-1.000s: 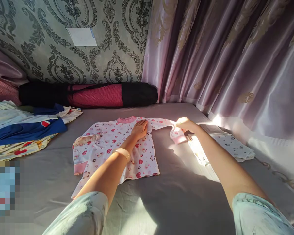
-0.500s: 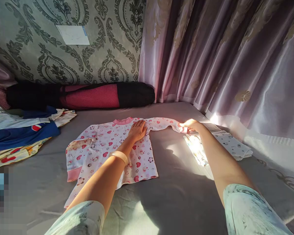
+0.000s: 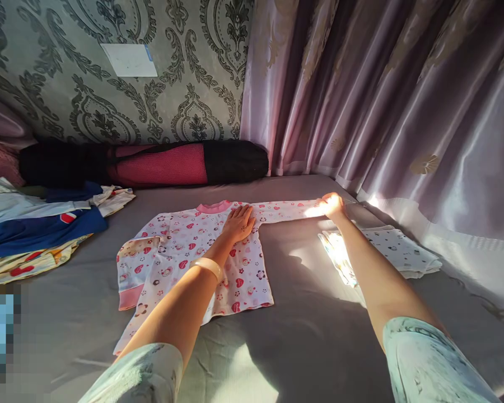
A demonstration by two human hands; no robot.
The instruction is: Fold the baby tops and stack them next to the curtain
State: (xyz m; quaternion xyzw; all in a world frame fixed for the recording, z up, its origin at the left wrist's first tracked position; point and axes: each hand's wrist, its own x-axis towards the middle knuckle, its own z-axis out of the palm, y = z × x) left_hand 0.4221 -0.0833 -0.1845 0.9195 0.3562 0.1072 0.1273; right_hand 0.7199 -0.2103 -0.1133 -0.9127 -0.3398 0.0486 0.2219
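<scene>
A long-sleeved child's shirt (image 3: 180,246), white with pink and red prints and a pink collar, lies spread on the bed. My left hand (image 3: 238,223) rests flat on it near the right shoulder, fingers stretched out. My right hand (image 3: 332,206) grips the end of the right sleeve (image 3: 283,210), which is pulled out straight to the side; the cuff is hidden in my fingers. The other sleeve (image 3: 136,268) bends down at the left, its pink cuff showing.
Folded white printed clothes (image 3: 403,252) lie right, partly behind my right forearm. A heap of clothes (image 3: 46,229) is at the left. A black and red mesh roll (image 3: 163,165) lies along the patterned wall (image 3: 193,67). Purple curtains (image 3: 361,95) hang at the right. A grey sheet (image 3: 302,347) covers the bed.
My right hand has moved slightly right and up with the sleeve end, and the sleeve has gone from curved and slack to straight. My left hand stays on the shirt.
</scene>
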